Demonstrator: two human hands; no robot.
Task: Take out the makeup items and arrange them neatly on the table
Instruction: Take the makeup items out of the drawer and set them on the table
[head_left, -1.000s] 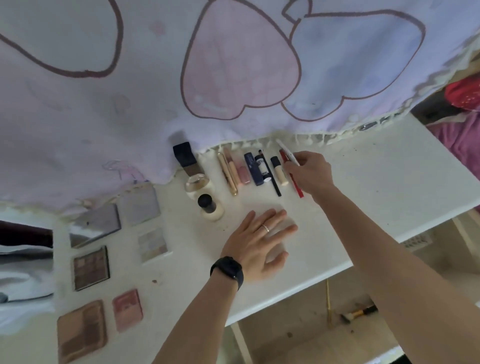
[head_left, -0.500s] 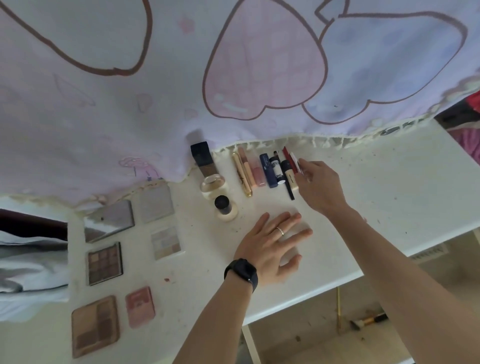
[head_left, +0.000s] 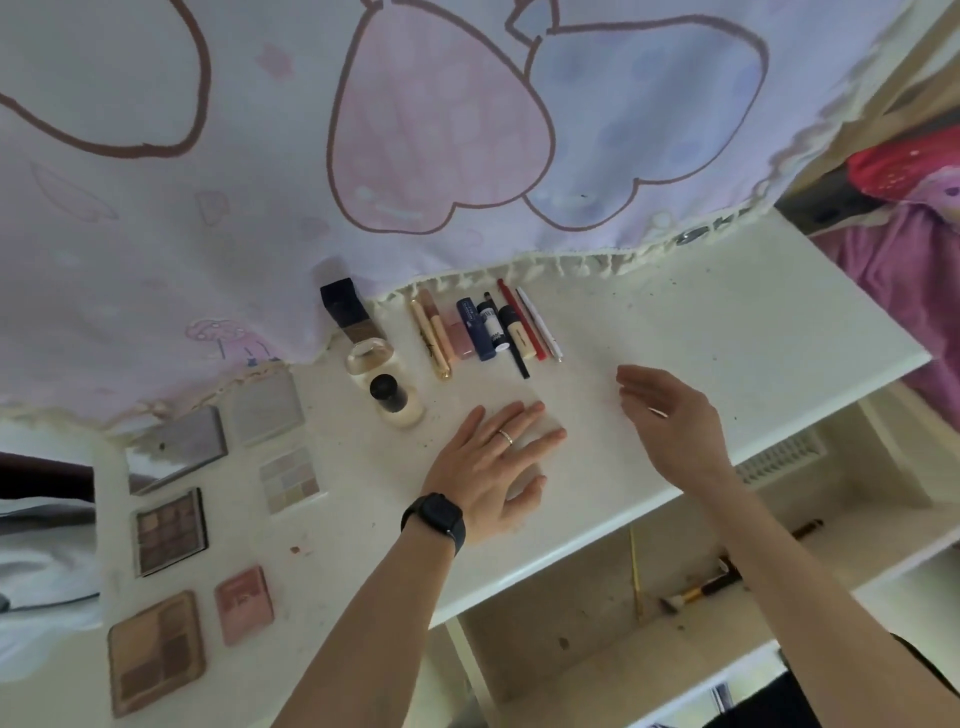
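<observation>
On the shelf under the table, at the lower right of the frame, lies a brush (head_left: 696, 592). If it counts as makeup, it could be forgotten down there.

At the lower left, the flat palettes (head_left: 156, 652) lie in loose pairs on the table (head_left: 727, 332), well apart from both hands and unlikely to be disturbed.

In the middle, the left hand (head_left: 493, 457) presses flat on the tabletop, fingers straight and spread, holding nothing. Just beyond its fingertips stands a round bottle (head_left: 395, 402) with a black cap. A careless slide of that hand to the left could knock it into the clear bottle (head_left: 370, 358) behind it.

The right hand (head_left: 670, 421) hovers above the table right of centre, fingers loosely curved and empty.

Farther up, the row of tubes and pencils (head_left: 474, 330) lies side by side at upper centre. The white pencil (head_left: 540, 332) at its right end looks thin and round. I judge that a brush from the right hand could roll it toward the open right side.

Farthest, the hanging cloth (head_left: 415, 156) drapes its fringe over the tops of the row. Any tug on it could drag the items out of line.
</observation>
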